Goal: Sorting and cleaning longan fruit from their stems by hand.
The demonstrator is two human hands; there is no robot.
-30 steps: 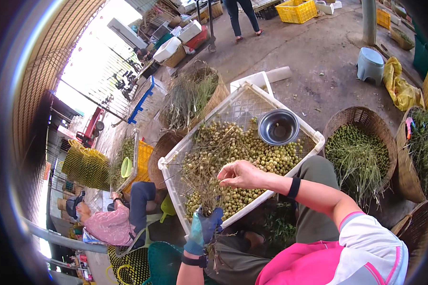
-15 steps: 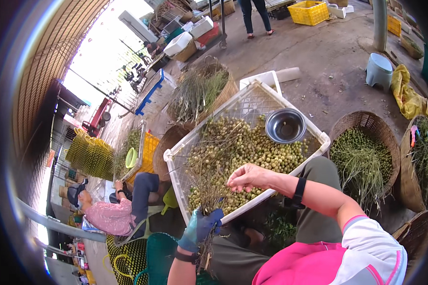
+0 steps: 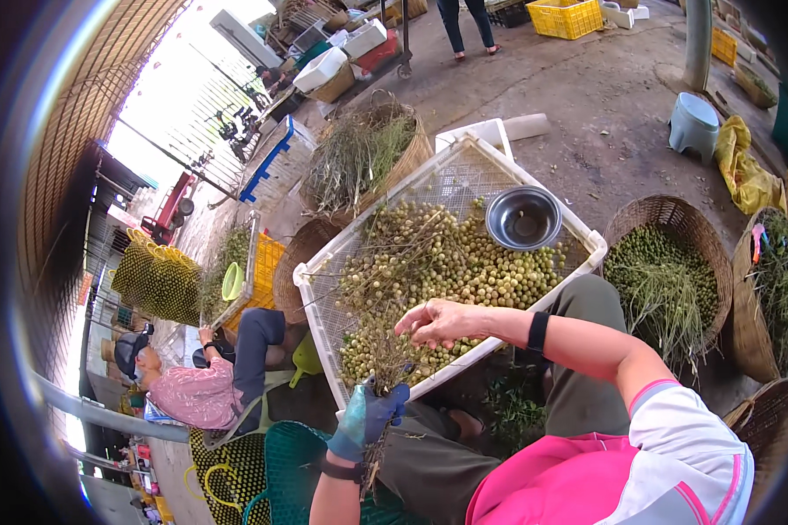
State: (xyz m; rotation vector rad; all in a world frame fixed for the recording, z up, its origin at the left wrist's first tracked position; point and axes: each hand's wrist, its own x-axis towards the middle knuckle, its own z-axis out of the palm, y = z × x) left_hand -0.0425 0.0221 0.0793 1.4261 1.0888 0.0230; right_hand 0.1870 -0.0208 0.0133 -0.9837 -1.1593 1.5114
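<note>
My left hand [image 3: 368, 418], in a blue glove, grips a bunch of dry stems [image 3: 378, 367] at the near left edge of a white mesh tray [image 3: 573, 273]. My bare right hand [image 3: 433, 324] has its fingers curled at the upper part of the bunch; what they hold is too small to make out. The tray holds a heap of small round yellow-green fruits [image 3: 464, 276] mixed with twigs, and a steel bowl [image 3: 524, 219] stands at its right.
Baskets of plants [image 3: 363, 153] and of fruit [image 3: 661, 271] flank the tray. A seated co-worker [image 3: 197, 394] is at my left; another person's legs [image 3: 464, 22] stand farther back. A blue stool [image 3: 693, 122], a yellow crate [image 3: 565, 19] and a post [image 3: 698, 52] are beyond.
My right hand moved right and slightly down, then back left toward the stems, its fingers shifting among them. My left hand still grips the bunch. The view shifted slightly.
</note>
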